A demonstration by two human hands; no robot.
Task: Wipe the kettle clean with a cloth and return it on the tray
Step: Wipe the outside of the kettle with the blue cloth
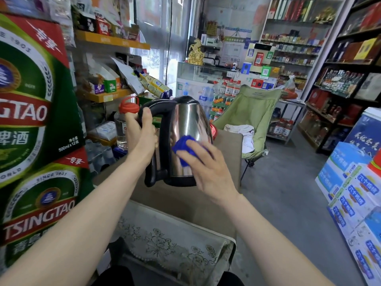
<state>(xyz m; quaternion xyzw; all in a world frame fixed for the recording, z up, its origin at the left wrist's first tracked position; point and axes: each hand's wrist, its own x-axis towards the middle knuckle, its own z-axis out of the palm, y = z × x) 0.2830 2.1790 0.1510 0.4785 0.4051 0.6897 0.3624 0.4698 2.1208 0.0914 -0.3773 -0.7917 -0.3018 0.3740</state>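
A steel kettle (186, 122) with a black handle, lid and base is held up in the air above a brown table (185, 201). My left hand (142, 133) is wrapped around the black handle on the kettle's left side. My right hand (208, 166) presses a bunched blue cloth (184, 145) against the lower front of the shiny body. A red tray edge (214, 131) peeks out behind the kettle on the right; most of it is hidden.
Stacked green beer cartons (37, 120) stand close on the left. A clear jug with a red cap (125, 120) sits behind my left hand. A green folding chair (251, 120) is beyond the table. Blue cartons (354, 199) line the right; grey floor (288, 193) lies between.
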